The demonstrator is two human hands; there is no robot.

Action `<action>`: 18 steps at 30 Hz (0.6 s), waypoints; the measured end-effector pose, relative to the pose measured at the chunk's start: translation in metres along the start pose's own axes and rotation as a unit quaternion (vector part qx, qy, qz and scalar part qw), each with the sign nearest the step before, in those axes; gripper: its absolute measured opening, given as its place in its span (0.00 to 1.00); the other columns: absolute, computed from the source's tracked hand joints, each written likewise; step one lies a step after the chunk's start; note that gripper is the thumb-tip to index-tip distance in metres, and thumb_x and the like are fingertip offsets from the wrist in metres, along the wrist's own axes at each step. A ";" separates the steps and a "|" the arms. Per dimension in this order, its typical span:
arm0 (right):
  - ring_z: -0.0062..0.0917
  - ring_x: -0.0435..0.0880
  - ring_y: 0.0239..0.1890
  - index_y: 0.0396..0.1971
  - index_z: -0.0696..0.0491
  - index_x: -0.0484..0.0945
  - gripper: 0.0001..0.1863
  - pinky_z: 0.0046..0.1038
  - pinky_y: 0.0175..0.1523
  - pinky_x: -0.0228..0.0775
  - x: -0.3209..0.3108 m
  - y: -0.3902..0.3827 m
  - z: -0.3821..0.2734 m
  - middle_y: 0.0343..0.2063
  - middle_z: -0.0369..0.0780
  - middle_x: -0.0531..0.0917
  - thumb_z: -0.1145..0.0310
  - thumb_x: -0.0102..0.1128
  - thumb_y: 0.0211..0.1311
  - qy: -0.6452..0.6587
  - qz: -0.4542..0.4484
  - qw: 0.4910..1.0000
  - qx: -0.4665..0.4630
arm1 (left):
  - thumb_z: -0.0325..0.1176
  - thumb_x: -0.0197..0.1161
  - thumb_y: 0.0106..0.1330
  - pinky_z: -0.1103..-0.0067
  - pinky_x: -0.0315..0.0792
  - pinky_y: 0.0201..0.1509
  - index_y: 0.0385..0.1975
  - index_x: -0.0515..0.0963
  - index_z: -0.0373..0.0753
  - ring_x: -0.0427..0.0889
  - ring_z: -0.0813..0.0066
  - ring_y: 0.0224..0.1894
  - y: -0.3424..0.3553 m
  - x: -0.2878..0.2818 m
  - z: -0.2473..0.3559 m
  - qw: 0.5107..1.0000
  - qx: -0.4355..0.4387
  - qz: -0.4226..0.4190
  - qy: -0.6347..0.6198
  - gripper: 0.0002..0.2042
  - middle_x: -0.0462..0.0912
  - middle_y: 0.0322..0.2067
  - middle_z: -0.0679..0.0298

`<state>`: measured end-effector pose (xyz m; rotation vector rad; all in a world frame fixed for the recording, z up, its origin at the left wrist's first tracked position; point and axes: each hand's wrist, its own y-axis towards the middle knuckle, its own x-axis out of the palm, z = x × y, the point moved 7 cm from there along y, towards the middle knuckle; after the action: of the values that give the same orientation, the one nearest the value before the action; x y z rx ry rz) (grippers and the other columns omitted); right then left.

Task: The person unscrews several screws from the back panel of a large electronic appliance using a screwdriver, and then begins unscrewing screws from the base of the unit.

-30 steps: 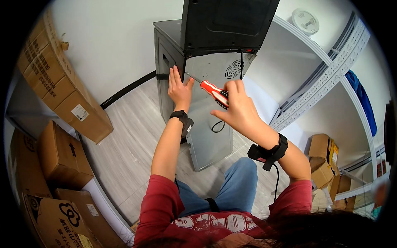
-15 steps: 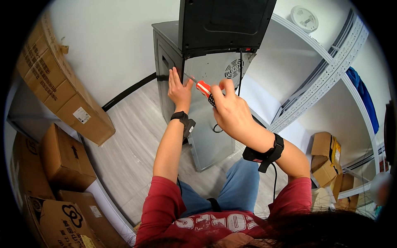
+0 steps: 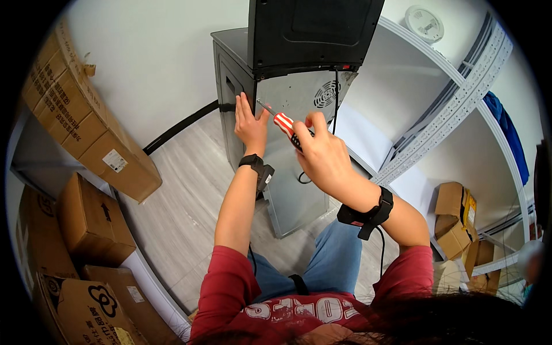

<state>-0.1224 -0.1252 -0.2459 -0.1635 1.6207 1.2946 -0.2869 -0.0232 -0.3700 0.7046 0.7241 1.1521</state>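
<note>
A screwdriver with a red, white and black handle is gripped in my right hand. Its shaft slants up and left, and the tip meets the edge of a grey metal panel on a tall dark cabinet; any screw there is too small to make out. My left hand lies with fingers stretched against the cabinet's side, just left of the tip. The thumb reaches toward the shaft. A round slotted vent is in the panel's upper right, beside a black cable.
Over the cabinet rises a black upright panel. White metal shelving curves along the right, with an opened carton low down. To the left lean a tall cardboard box and smaller boxes. A round white device sits at upper right.
The screwdriver's handle has turned in my right hand, so more white stripes show. My left hand stays almost where it was.
</note>
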 end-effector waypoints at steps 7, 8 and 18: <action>0.31 0.77 0.23 0.30 0.57 0.66 0.19 0.30 0.22 0.70 0.016 -0.003 0.024 0.28 0.43 0.69 0.63 0.64 0.45 -0.063 -0.059 0.991 0.106 | 0.54 0.60 0.51 0.70 0.69 0.49 0.58 0.59 0.40 0.69 0.57 0.53 0.000 0.000 -0.002 0.999 0.025 0.020 0.003 0.37 0.69 0.53 0.55; 0.32 0.76 0.22 0.30 0.57 0.67 0.18 0.30 0.22 0.69 0.017 -0.004 0.022 0.27 0.42 0.69 0.63 0.65 0.45 -0.061 -0.064 0.990 0.106 | 0.55 0.59 0.51 0.70 0.69 0.49 0.58 0.59 0.39 0.69 0.57 0.53 0.000 0.001 -0.001 0.999 0.026 0.022 0.002 0.37 0.69 0.53 0.55; 0.31 0.74 0.22 0.27 0.57 0.64 0.14 0.28 0.23 0.69 0.005 -0.004 0.007 0.23 0.41 0.67 0.67 0.61 0.48 -0.030 0.018 0.999 -0.004 | 0.57 0.56 0.53 0.70 0.69 0.48 0.56 0.61 0.37 0.70 0.56 0.52 0.000 0.000 0.000 0.999 0.026 0.026 0.010 0.36 0.70 0.51 0.54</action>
<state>-0.1183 -0.1194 -0.2516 -0.1004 1.5739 1.3208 -0.2875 -0.0232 -0.3698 0.7606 0.7590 1.1922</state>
